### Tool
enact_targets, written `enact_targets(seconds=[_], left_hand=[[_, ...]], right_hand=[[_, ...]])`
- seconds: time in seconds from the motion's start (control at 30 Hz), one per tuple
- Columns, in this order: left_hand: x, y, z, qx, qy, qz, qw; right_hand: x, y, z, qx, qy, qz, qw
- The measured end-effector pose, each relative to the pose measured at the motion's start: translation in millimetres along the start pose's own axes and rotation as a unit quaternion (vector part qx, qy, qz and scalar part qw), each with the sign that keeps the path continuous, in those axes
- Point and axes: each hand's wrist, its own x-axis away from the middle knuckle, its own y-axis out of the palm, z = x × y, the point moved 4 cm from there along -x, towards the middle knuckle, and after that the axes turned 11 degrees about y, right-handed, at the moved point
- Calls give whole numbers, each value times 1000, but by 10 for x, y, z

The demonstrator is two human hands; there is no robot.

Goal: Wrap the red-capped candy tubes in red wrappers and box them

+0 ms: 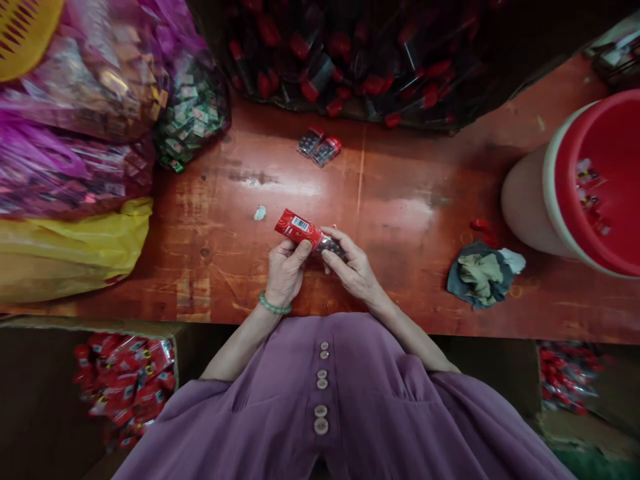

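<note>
Both my hands meet over the near middle of the red-brown table. Between them is a small packet (299,227) with a red printed sleeve, a white barcode label and a clear part full of dark round pieces. My left hand (288,270), with a green bead bracelet (274,305) at the wrist, pinches the red part. My right hand (353,265) grips the clear end with thumb and fingers. Farther up the table lie two small red-topped clear packs (320,147) with dark pieces inside. A white scrap (260,213) lies left of the held packet.
A large dark box (350,73) of red-capped clear packs stands at the back. Filled plastic bags (75,160) crowd the left. On the right are a crumpled cloth (480,272) and a red-rimmed bucket (530,187). Below the table edge, boxes hold red packets (127,380).
</note>
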Motion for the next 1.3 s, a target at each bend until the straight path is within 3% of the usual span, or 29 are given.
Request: enact_targets(seconds=[0.27,0.43,0.6,0.77,0.83,0.9,0.97,1.03,1.2,1.3], left_hand=[[-14,-1,-5,-17,7,-9,1000],[-27,28,83,19,8,-27,999],[-67,36,133,20,12,-8,1000],[-85,40,151,4,27,-47,998],[-92,36,190,-34,57,-79,995],[-97,45,222,-72,69,-126,987],[-93,64,225,-88,54,-175,979],[-76,82,195,-88,24,-199,976],[-62,57,163,-102,53,-102,988],[-69,73,163,-65,30,-95,993]], right_hand=[[4,121,43,4,-22,73,997],[-5,183,51,-1,-23,56,998],[-29,187,-21,84,-47,65,993],[-17,138,-54,100,-28,63,993],[-4,130,-42,58,5,39,998],[5,166,-18,-24,44,-27,998],[9,220,2,-104,74,-91,988],[-3,246,20,-136,83,-97,982],[-33,186,65,-29,46,16,998],[-25,175,102,-39,46,-34,998]])
